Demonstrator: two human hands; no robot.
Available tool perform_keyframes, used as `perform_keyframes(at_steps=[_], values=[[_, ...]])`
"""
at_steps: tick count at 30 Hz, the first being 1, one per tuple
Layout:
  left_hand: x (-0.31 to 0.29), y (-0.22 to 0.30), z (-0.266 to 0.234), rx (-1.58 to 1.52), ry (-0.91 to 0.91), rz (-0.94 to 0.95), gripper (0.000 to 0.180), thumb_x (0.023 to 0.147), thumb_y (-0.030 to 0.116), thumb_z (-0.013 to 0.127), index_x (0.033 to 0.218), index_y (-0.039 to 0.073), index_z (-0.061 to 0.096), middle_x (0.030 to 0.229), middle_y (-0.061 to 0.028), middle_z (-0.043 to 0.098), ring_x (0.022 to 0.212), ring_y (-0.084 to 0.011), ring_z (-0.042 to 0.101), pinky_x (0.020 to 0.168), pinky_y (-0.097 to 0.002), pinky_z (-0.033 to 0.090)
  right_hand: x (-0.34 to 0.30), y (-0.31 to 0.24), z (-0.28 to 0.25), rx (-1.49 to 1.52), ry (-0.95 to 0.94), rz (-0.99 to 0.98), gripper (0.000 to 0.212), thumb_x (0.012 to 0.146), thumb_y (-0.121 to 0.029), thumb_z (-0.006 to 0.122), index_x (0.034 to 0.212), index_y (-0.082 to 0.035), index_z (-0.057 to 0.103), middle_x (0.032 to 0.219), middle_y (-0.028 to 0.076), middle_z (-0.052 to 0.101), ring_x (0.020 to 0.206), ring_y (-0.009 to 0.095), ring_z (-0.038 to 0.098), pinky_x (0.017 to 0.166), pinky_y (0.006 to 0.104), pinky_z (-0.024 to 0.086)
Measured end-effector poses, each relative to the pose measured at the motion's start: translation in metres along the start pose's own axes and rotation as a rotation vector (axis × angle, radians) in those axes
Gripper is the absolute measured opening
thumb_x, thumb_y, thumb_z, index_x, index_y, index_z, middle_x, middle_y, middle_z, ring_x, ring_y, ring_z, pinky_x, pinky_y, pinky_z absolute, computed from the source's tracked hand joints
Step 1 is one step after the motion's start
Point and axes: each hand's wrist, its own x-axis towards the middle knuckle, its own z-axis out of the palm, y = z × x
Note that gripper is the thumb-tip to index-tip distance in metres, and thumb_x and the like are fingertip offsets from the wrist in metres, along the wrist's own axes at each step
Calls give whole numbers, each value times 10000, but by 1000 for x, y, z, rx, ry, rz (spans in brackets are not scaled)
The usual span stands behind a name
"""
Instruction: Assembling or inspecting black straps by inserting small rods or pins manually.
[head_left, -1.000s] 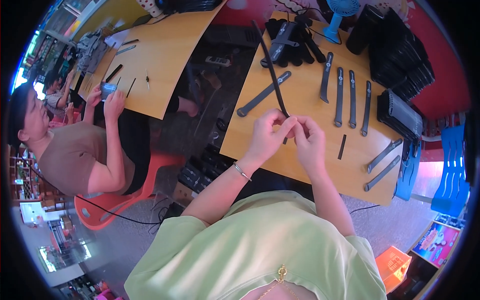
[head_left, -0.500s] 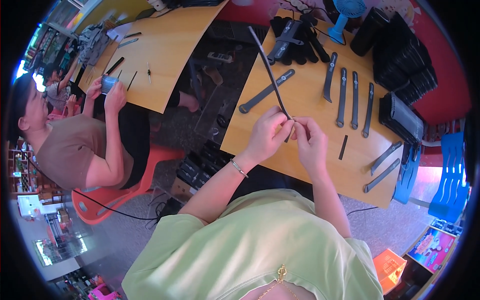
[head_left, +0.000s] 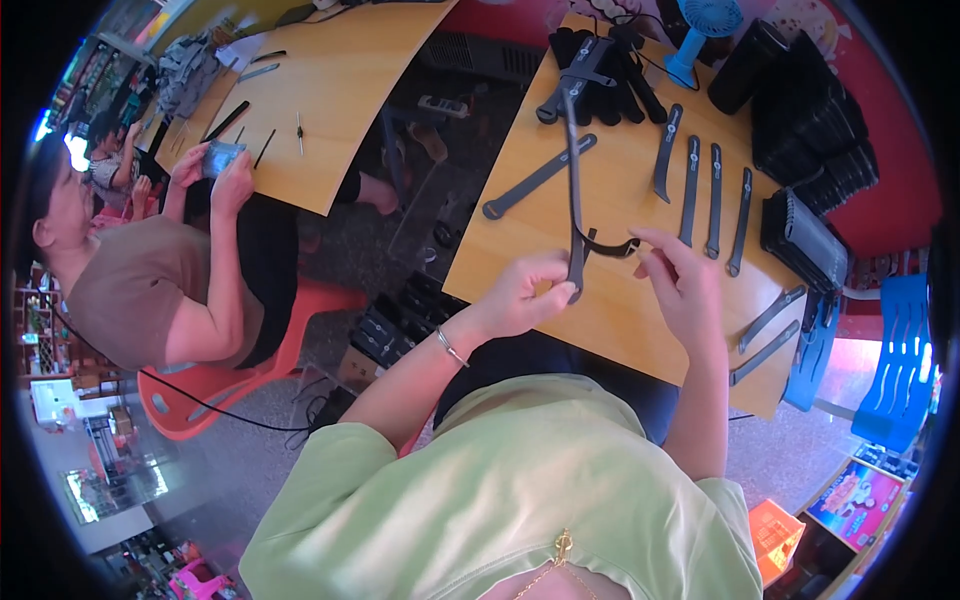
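My left hand point(head_left: 530, 292) is closed in a pinch on the rounded lower end of a long black strap point(head_left: 574, 190). That strap rises over the table, its upper end reaching the black straps at the back. A thin black strip point(head_left: 606, 249) curves rightward from it, and my right hand point(head_left: 685, 285) pinches its tip between thumb and forefinger. Whether strip and strap are one piece, I cannot tell. To the left lies another dark strap point(head_left: 538, 178). Several similar straps point(head_left: 714, 200) lie in a row beyond my right hand.
A heap of black straps point(head_left: 590, 85), a blue fan point(head_left: 690, 50) and stacked black goods point(head_left: 815, 130) occupy the wooden table's point(head_left: 480, 265) far side. Blue chairs point(head_left: 893, 360) stand right. At a second table point(head_left: 330, 120) on the left, a seated co-worker point(head_left: 165, 270) holds a small bluish item.
My hands, close together before, have moved apart, the right one going rightward. The strap now stands more upright, with the curved strip stretched between my hands.
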Motion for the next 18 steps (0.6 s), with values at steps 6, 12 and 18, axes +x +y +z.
perform_keyframes(at_steps=[6, 12, 18], values=[[13, 32, 5, -246, 114, -27, 130, 843, 47, 486, 806, -5, 599, 845, -33, 551, 751, -101, 499, 682, -253, 407, -13, -3, -6, 284, -37, 90, 623, 642, -10, 750, 1228, -82, 550, 632, -60, 504, 486, 19, 316, 456, 182, 248], [15, 32, 13, -258, 21, 22, 132, 819, 41, 485, 770, -7, 598, 750, -41, 543, 717, -112, 502, 658, -262, 417, -7, -16, 20, 372, -56, -131, 613, 584, 22, 765, 1162, -107, 610, 641, -49, 520, 485, 21, 320, 446, 184, 230], [9, 26, 2, 153, -163, 57, 114, 822, 63, 511, 752, -21, 545, 719, -80, 563, 700, -148, 557, 658, -274, 438, -1, -18, 20, 234, -34, -182, 322, 653, 58, 697, 938, -92, 698, 619, -16, 517, 487, 48, 375, 434, 210, 259]])
